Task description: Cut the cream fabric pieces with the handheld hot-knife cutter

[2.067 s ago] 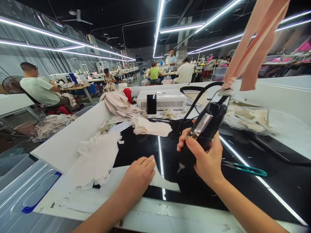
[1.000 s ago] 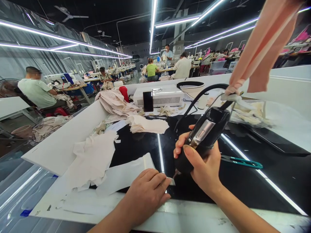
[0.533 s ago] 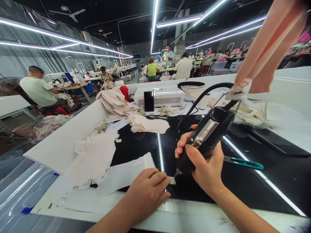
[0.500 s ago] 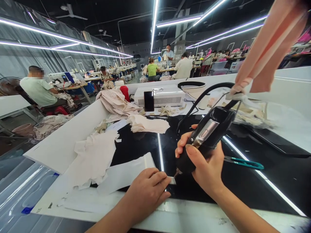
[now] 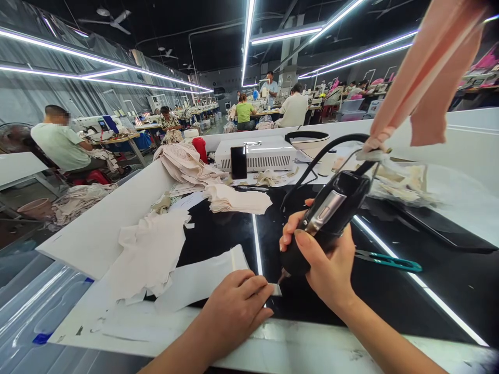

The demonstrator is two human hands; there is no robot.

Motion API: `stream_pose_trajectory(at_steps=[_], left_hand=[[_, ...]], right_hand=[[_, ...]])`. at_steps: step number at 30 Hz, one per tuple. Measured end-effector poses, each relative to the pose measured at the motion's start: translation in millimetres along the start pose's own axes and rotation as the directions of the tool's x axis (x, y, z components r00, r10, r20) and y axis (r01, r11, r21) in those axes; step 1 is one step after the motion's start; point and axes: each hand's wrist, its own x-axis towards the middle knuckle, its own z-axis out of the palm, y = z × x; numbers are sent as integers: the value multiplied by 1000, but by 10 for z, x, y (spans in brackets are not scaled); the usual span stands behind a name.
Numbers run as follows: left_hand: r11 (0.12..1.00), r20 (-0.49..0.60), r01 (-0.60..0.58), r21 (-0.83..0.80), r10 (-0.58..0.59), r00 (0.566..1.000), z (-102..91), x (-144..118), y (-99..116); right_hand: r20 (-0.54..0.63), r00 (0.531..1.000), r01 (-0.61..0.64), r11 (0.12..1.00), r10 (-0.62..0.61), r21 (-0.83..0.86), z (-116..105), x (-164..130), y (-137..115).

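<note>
The right hand (image 5: 325,265) was wrapped tight around a black handheld cutting tool (image 5: 325,221), with its tip angled down to the black glass tabletop (image 5: 390,296). A black cord (image 5: 319,156) looped up from the tool's back end toward a pink fabric strip (image 5: 424,78) hanging overhead. The left hand (image 5: 234,306) lay palm down, fingers loosely curled, pressing the corner of a white fabric piece (image 5: 202,278) flat on the table. The tool's tip met that corner right beside the fingertips (image 5: 267,291).

Just left of the white piece sat a ragged heap of cream fabric scraps (image 5: 150,254). Teal-handled snips (image 5: 390,261) lay on the glass just right of the gripping hand. Farther back were a folded stack of cream pieces (image 5: 234,200), a white machine box (image 5: 259,155) with a black phone (image 5: 238,162) leaning on its front, and a red bottle (image 5: 201,149). Other people sat at sewing tables well beyond, 1 in a pale green shirt (image 5: 58,145) off to the left.
</note>
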Motion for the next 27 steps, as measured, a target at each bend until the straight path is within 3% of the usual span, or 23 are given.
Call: stream_pose_trajectory(at_steps=[17,27], left_hand=[[998,87,60,-1,-59,994,-27,-41,-9],[999,82,38,29,-40,996,3,-47,-30]], right_hand=[[-14,1000,-7,1000,8,12,7,-3,-8],[-4,1000,-7,1000,7,16,-4,5,11]])
